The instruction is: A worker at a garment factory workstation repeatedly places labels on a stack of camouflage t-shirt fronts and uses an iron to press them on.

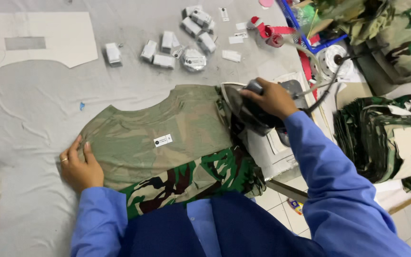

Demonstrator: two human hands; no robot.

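Pressing flat on the left edge of the camouflage cloth (pixel 167 143) with the left hand (pixel 79 166), fingers spread wide and holding nothing, a ring showing on one finger. Gripping the handle of the iron (pixel 243 107) with the right hand (pixel 272 97), fingers wrapped tight around it, the iron tilting at the right edge of the cloth, near the table edge. Lying inside out on the grey table cover (pixel 29 119), this cloth, the faded side up and a small white label (pixel 163 140) near its middle, the darker patterned part folding over at the near side. Risking, probably, a scorch mark if the iron is resting too long in one place; risking also a pressed-in crease, since the cover beneath is looking wrinkled. Possibly sliding off the table too, the iron, being so close to the edge. Running from the iron toward the far right, a cord (pixel 324 88), perhaps catching on the clutter there. Lying beyond the cloth, small white packets (pixel 167 45) and loose tags, well apart from the iron. Resting at the far left, a cardboard pattern (pixel 48 40). Standing to the right, a stack of folded camouflage pieces (pixel 386 138), and farther back a blue basket (pixel 293 21) and red tape (pixel 272 32).
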